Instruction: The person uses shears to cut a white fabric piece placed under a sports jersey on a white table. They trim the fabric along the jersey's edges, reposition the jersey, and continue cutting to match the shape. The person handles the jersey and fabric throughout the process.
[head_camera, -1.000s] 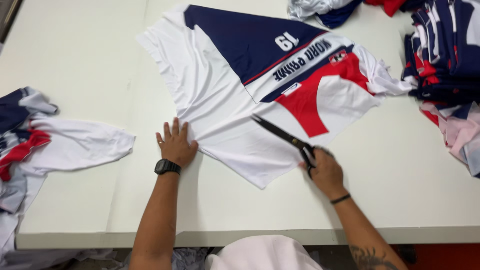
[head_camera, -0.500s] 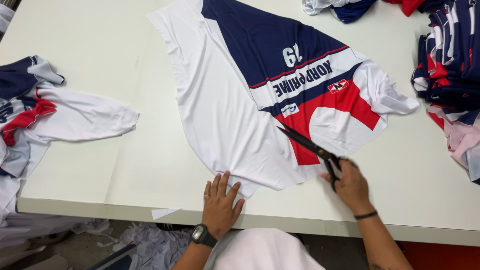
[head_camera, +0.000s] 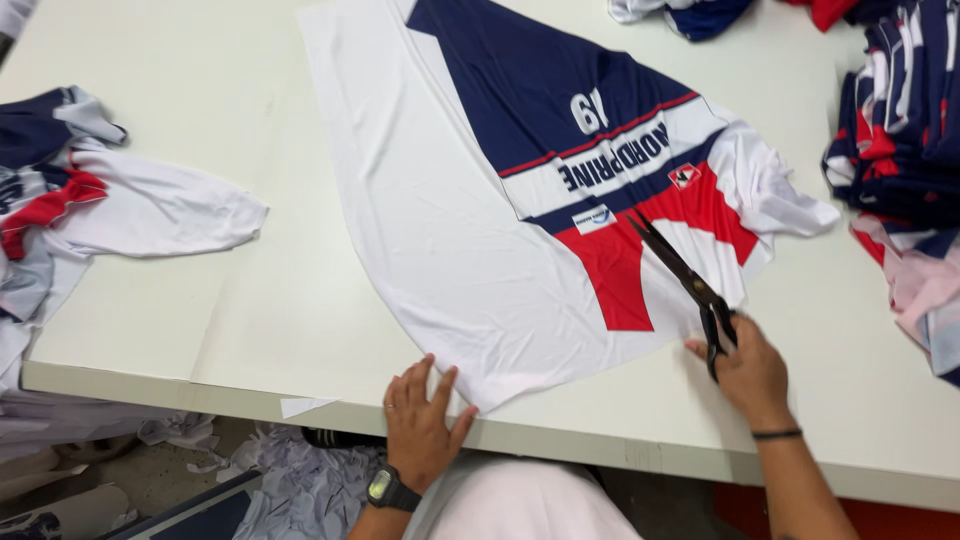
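The big white work table (head_camera: 250, 310) carries the printed white, navy and red fabric panel (head_camera: 470, 250), its lower tip at the near edge under the flat, spread left hand (head_camera: 420, 425), and that loosely held tip could slide or pucker and throw the cut off line. The right hand (head_camera: 750, 375) grips black scissors (head_camera: 685, 280), blades barely parted over the red patch, where they could snag the print. Against the earlier frame the panel lies nearer, and the left hand sits lower, at the table's edge.
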